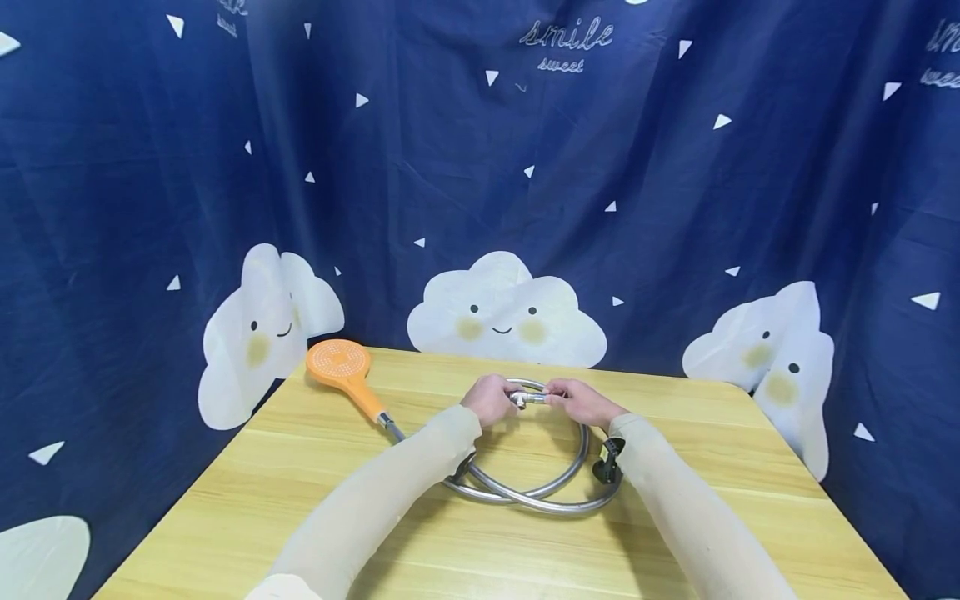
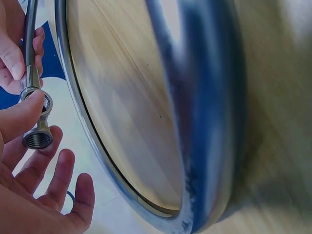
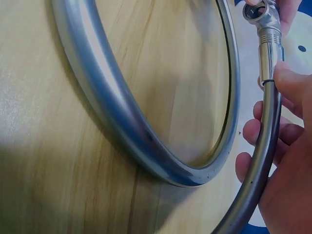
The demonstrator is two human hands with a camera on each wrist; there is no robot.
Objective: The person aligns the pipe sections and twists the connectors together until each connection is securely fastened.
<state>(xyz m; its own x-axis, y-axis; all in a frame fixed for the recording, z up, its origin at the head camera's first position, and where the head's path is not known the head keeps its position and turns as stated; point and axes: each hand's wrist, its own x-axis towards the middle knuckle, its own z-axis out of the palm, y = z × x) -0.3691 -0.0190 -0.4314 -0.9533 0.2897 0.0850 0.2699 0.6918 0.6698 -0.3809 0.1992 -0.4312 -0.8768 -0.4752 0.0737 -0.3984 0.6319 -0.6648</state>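
My left hand [image 1: 489, 400] pinches a small metal pipe fitting [image 2: 43, 122] between thumb and fingers; its threaded opening faces the camera in the left wrist view. My right hand [image 1: 585, 403] grips the end of the grey shower hose [image 3: 271, 112], thumb against the shiny metal nut [image 3: 267, 61]. In the right wrist view this nut meets the fitting end to end, with some thread visible between them. Both hands are close together above the far middle of the table. An orange shower head [image 1: 339, 362] lies at the far left, joined to the hose's other end.
Loops of the hose [image 1: 570, 505] lie on the wooden table [image 1: 480, 554] below and between my forearms. A black wrist camera [image 1: 606, 467] sits by the right cuff. Behind the table hangs a blue curtain [image 1: 465, 167] with white clouds.
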